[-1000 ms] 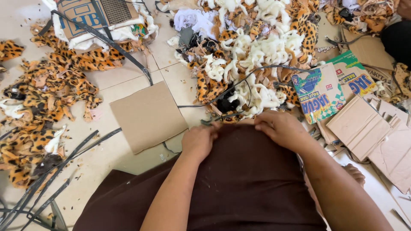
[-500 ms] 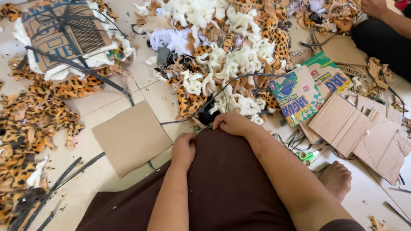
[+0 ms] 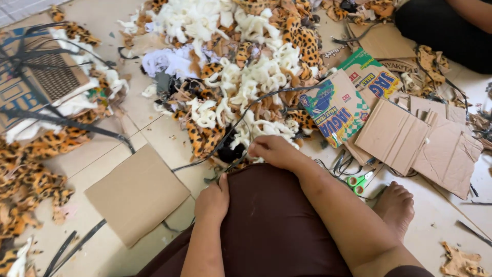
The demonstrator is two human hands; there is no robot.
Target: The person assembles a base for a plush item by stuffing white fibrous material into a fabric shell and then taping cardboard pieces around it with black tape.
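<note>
Pale floor tiles [image 3: 154, 131] spread out under a seated person, littered with craft scraps that lie within easy arm's reach. Left hand [image 3: 212, 200] rests on the dark brown cloth [image 3: 271, 225] over the lap, fingers curled loosely with the thumb up near a thin black cord [image 3: 225, 146]; whether it actually grips the cord I cannot tell. Right hand [image 3: 274, 150] lies just ahead of the lap edge, fingers bent and closed lightly at the near rim of the scrap pile [image 3: 246, 77], a heap of leopard-print fabric and cream fleece strips; it seems to pinch something there, but what exactly is hidden. Left of the left hand sits a flat brown cardboard sheet [image 3: 136, 192], likely kept as a working pad. Right of the right hand lie colourful printed cartons [image 3: 338, 110], flattened cardboard panels [image 3: 410, 136] and green-handled scissors [image 3: 359, 180], close to a bare foot [image 3: 394, 202]. Beyond them, another person's dark clothing [image 3: 441, 31] shows at the far corner.
</note>
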